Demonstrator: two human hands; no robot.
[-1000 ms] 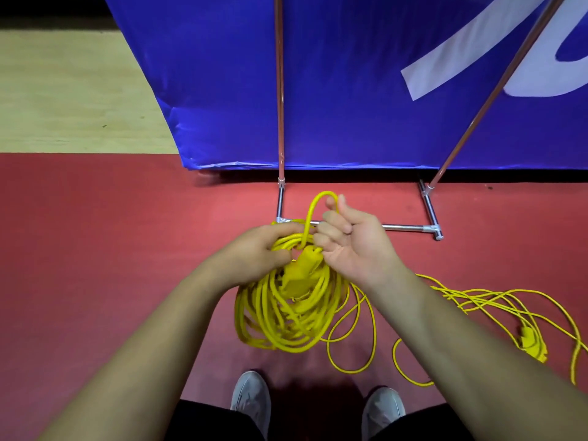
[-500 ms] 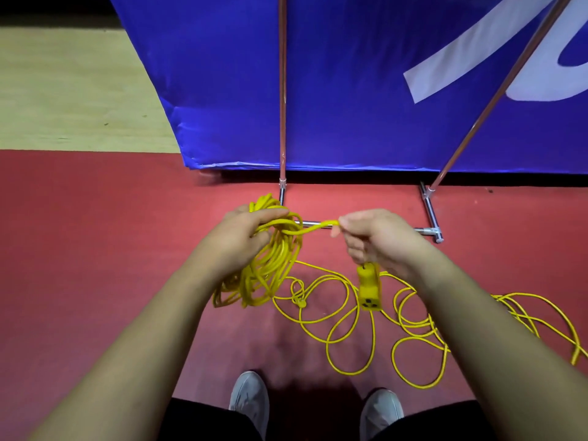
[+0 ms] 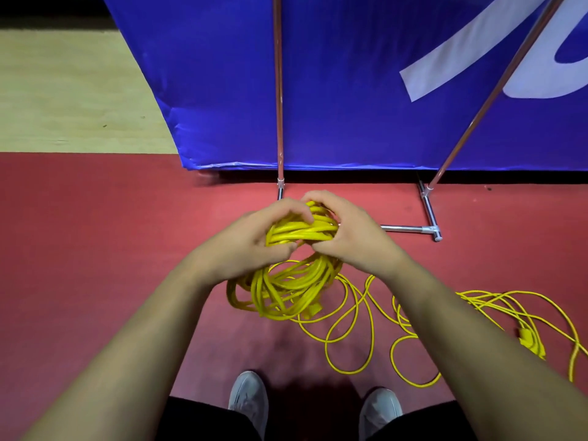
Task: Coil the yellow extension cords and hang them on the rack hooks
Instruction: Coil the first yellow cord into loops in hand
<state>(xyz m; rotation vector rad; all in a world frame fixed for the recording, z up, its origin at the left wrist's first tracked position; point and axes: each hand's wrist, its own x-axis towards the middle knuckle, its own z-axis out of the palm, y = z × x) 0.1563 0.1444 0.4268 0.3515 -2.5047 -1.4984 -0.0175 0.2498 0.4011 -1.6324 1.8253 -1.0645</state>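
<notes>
In the centre of the frame our left hand (image 3: pixel 251 241) and right hand (image 3: pixel 351 237) both curl round the top of the coiled yellow cord (image 3: pixel 299 233), whose loops hang toward the red floor (image 3: pixel 95 249). More cord (image 3: pixel 529 342) lies loose at the lower right. We judge the cord light but springy, with a smooth jacket that lets loops slide and fan apart, so we would grip it at the gathered top with all strands pinched together. The rack (image 3: pixel 279 122) stands just behind, in the upper centre, with its hooks out of view.
</notes>
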